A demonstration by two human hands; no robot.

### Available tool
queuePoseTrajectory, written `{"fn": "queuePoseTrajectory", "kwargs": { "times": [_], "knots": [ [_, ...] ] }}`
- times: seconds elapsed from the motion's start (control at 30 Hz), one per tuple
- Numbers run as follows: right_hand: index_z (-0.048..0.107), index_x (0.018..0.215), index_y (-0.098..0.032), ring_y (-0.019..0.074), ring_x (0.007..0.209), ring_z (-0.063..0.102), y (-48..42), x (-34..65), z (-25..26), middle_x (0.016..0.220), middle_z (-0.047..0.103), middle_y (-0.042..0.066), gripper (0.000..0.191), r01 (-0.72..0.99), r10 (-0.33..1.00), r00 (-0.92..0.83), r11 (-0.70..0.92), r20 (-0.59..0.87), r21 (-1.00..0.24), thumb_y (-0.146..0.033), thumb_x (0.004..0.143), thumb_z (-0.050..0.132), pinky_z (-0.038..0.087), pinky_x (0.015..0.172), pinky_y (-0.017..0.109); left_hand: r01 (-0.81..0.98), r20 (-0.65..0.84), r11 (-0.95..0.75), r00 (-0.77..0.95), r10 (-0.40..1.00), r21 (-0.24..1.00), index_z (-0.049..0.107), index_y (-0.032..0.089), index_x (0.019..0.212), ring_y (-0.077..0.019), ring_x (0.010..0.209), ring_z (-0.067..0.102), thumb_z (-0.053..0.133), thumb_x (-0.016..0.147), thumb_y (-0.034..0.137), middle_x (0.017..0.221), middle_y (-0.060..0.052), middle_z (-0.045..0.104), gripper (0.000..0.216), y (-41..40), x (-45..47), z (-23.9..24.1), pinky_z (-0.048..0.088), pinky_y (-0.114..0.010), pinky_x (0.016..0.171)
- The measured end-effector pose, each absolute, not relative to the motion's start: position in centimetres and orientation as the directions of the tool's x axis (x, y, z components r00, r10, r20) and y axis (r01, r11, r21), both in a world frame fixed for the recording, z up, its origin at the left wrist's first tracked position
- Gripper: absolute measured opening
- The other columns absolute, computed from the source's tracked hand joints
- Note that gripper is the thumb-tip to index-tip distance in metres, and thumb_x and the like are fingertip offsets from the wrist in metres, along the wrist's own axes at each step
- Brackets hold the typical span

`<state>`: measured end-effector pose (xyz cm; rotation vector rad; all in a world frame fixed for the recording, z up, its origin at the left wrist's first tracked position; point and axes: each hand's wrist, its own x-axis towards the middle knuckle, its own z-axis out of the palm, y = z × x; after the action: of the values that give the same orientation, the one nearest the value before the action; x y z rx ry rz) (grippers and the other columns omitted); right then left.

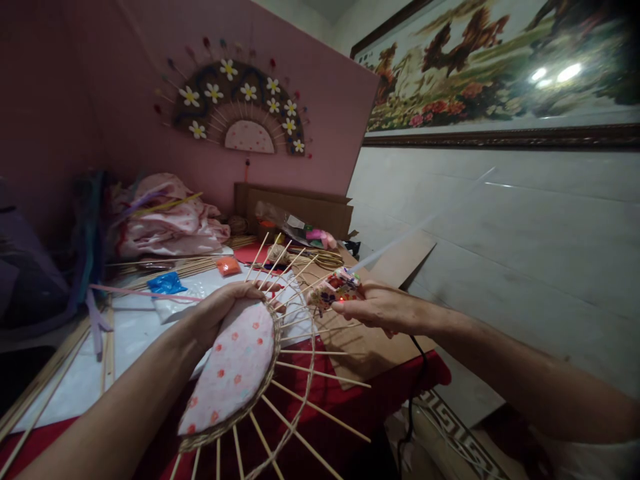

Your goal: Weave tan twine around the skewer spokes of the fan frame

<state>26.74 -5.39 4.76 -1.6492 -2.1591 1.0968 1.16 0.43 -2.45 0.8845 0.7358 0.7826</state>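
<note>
My left hand (227,303) is closed on the upper edge of a half-round fan (233,373). The fan's middle is pale fabric with small red prints, edged with twine. Thin wooden sticks (320,377) spread out from that edge, with a twine arc (306,393) crossing them. In my right hand (390,308) is a flower-patterned hot glue gun (345,285) with a small red light on. A long clear glue stick (425,220) juts from its back. The gun's front is close to the upper sticks; whether its nozzle touches them I cannot tell.
A finished-looking flowered fan (240,100) hangs on the pink board. Crumpled pink fabric (170,223), a blue packet (167,283), an orange packet (229,266) and cardboard (300,212) lie on the table. A black cord (414,400) hangs at the table's right edge.
</note>
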Motion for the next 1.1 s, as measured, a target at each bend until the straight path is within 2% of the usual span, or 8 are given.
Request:
{"fn": "queuePoseTrajectory", "kwargs": {
  "times": [0.2, 0.73, 0.9, 1.1],
  "knots": [
    [0.051, 0.071, -0.017, 0.005, 0.039, 0.035, -5.4, 26.87, 4.7, 0.052, 0.038, -0.005, 0.041, 0.756, 0.91, -0.327, 0.091, -0.254, -0.649, -0.056, 0.08, 0.046, 0.031, 0.027, 0.013, -0.276, -0.23, 0.411, 0.51, 0.829, 0.869, 0.057, 0.011, 0.1, -0.0242, 0.061, 0.068, 0.052, 0.068, 0.007, 0.072, -0.013, 0.071, 0.032, 0.34, 1.24, -2.27, 0.054, -0.032, 0.056],
    [0.053, 0.071, -0.016, 0.0051, 0.039, 0.038, -5.48, 26.79, 4.68, 0.053, 0.039, -0.005, 0.043, 0.758, 0.916, -0.322, 0.098, -0.24, -0.645, -0.058, 0.079, 0.047, 0.032, 0.028, 0.013, -0.297, -0.209, 0.398, 0.509, 0.835, 0.868, 0.057, 0.01, 0.099, -0.0249, 0.061, 0.068, 0.053, 0.067, 0.008, 0.071, -0.013, 0.071, 0.032, 0.36, 1.23, -2.33, 0.054, -0.032, 0.055],
    [0.055, 0.076, -0.016, 0.0046, 0.037, 0.035, -5.18, 27.15, 4.43, 0.052, 0.038, -0.006, 0.046, 0.754, 0.918, -0.312, 0.081, -0.246, -0.652, -0.061, 0.078, 0.046, 0.033, 0.028, 0.014, -0.307, -0.211, 0.402, 0.505, 0.837, 0.863, 0.058, 0.011, 0.097, -0.0249, 0.062, 0.068, 0.054, 0.066, 0.008, 0.068, -0.011, 0.07, 0.032, 0.42, 1.19, -2.33, 0.054, -0.032, 0.056],
    [0.056, 0.08, -0.016, 0.0041, 0.036, 0.031, -5.47, 27.18, 4.64, 0.05, 0.034, -0.007, 0.043, 0.741, 0.908, -0.311, 0.047, -0.281, -0.669, -0.058, 0.08, 0.046, 0.034, 0.028, 0.013, -0.304, -0.209, 0.4, 0.507, 0.836, 0.864, 0.058, 0.011, 0.096, -0.0236, 0.059, 0.067, 0.054, 0.066, 0.007, 0.066, -0.009, 0.069, 0.031, 0.54, 1.11, -2.47, 0.054, -0.031, 0.053]
  ]
}}
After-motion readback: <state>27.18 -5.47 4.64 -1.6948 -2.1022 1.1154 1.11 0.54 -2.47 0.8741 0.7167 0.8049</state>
